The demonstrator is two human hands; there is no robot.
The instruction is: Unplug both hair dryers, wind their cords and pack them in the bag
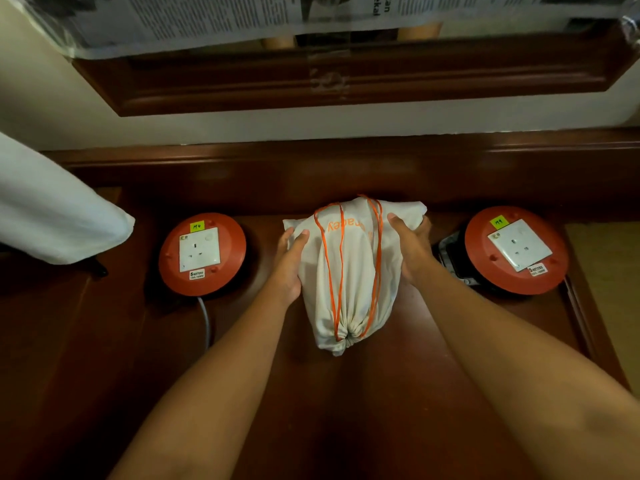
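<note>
Bag (349, 271), drawstring cinched, lies on the desk (398, 393); left hand (289, 261) at nine o'clock and right hand (412, 251) at three o'clock grip its sides.

Two red extension reels lie flat on the dark wooden surface (398, 393), sockets up: one (202, 254) left of the grip with a grey cable (206, 318), one (516, 250) right, a black object (452, 254) just beside it. White cloth (52, 213) hangs far left; newspaper (242, 15) covers the mirror.
</note>
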